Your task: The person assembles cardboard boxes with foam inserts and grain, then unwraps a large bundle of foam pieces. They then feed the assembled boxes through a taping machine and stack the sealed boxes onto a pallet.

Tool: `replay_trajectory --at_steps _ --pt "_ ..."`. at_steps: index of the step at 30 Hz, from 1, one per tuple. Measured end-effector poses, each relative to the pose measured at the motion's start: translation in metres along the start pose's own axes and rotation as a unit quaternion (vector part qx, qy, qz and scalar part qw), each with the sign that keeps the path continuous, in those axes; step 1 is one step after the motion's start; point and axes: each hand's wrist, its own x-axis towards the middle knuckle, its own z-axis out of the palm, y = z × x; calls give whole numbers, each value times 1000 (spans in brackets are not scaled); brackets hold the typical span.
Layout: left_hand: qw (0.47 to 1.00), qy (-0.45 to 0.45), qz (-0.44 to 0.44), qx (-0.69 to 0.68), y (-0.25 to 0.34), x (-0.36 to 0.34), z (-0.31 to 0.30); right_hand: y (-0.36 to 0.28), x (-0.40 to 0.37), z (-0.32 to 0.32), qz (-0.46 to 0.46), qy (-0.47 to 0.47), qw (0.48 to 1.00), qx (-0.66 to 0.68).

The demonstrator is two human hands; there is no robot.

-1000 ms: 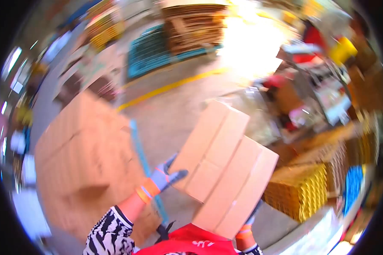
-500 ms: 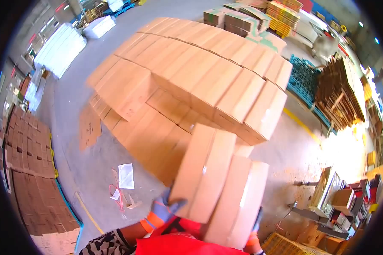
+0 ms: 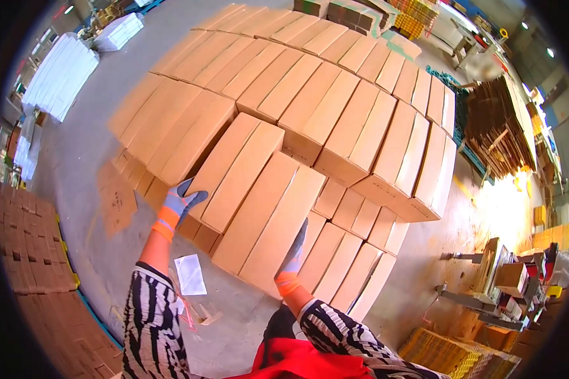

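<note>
Head view: a pair of cartons (image 3: 259, 202), lying side by side with plain brown faces, sits at the centre of the scene, clamped between two hands in grey gloves with orange cuffs. The left hand (image 3: 182, 202) lies against the outer side of the pair at 9 o'clock, with the thumb hooked over the top edge. The right hand (image 3: 294, 249) presses flat on the opposite side at 4 o'clock, fingers straight and close together. The pair overlaps the near edge of a large stack of cartons (image 3: 348, 95) that fills the ground from 11 to 2 o'clock; whether it rests on that stack I cannot tell. Lower cartons (image 3: 354, 259) of the same load crowd right up to the right hand at 4 o'clock. At 8 o'clock a loose cardboard sheet (image 3: 117, 205) lies on the grey floor (image 3: 101, 145); it carries dark print too small to read. A white paper sheet (image 3: 189, 275) lies at 7 o'clock, just beside the striped left sleeve (image 3: 148, 322). Flattened brown cartons (image 3: 38, 252) line the far edge at 8 o'clock and white bundles (image 3: 60, 76) lie at 10 o'clock. A teal pallet (image 3: 452, 95) and a pile of flat board (image 3: 502, 126) stand at 2 o'clock. A yellow floor line (image 3: 464, 189) runs at 3 o'clock, a metal bench (image 3: 480, 300) with small boxes stands at 4 o'clock, and yellow crates (image 3: 455, 360) sit at 5 o'clock.
</note>
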Motion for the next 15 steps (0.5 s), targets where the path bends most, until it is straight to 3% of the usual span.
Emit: replay_trajectory --at_steps 2,3,5,7,8,10,13,14,15 --pt "987 109 40 -114 -51 4 -2 -5 -4 9 22 31 999 21" --pt "962 184 190 -72 -69 -7 4 0 -5 13 42 47 997 45" --pt "887 368 279 22 -88 -47 21 -9 -6 16 54 39 993 95" --pt "882 349 109 -297 -124 -88 54 -11 1 17 46 37 993 107" --pt "836 323 14 -443 -137 -98 71 -7 2 17 39 39 994 91" --pt "832 254 49 -491 -145 -101 101 3 5 19 24 42 997 62" --pt "831 130 37 -540 -152 -63 95 27 29 24 -12 44 999 -15" --pt "849 166 73 -496 -182 -48 76 21 40 27 13 39 997 68" --pt "859 191 71 -469 -181 -36 66 9 51 23 40 10 998 38"
